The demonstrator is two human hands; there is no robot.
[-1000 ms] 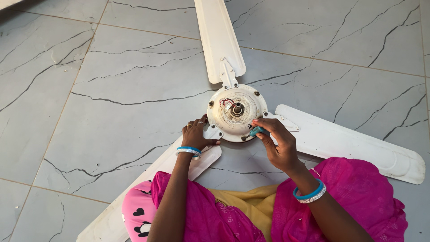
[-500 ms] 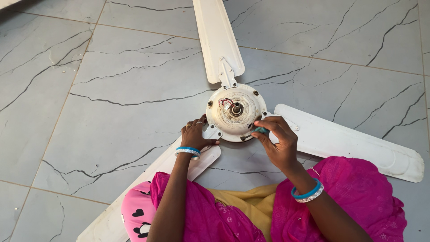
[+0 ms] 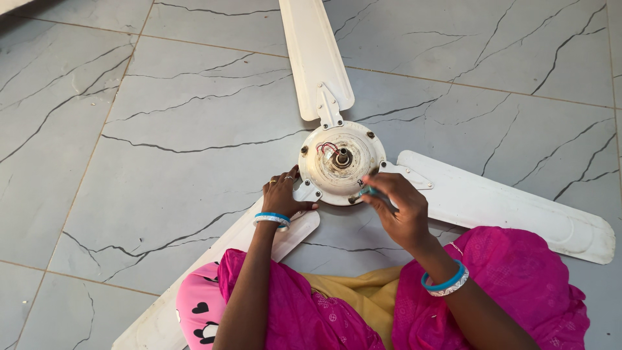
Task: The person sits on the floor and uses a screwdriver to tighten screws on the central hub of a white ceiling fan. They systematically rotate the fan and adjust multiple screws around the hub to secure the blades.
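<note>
**Hands at the hub of a ceiling fan on the floor**

A white ceiling fan lies flat on grey marbled floor tiles [image 3: 162, 129], its round motor hub [image 3: 340, 162] facing up near the middle of the view. A short shaft [image 3: 343, 157] stands at the hub's centre with red and pale wires [image 3: 327, 148] beside it. Three white blades spread out: one [image 3: 314, 55] toward the top, one [image 3: 512, 210] to the right, one [image 3: 194, 291] to the lower left.

The right hand [image 3: 398, 210] has its fingers pinched around a small blue-handled tool [image 3: 365, 191], the tip set at the hub's lower rim. The left hand [image 3: 282, 194] rests on the bracket of the lower-left blade, fingers curled loosely against the hub's edge, gripping nothing that can be made out. Both wrists wear blue bangles. Pink clothing [image 3: 518, 279] fills the lower frame.
</note>
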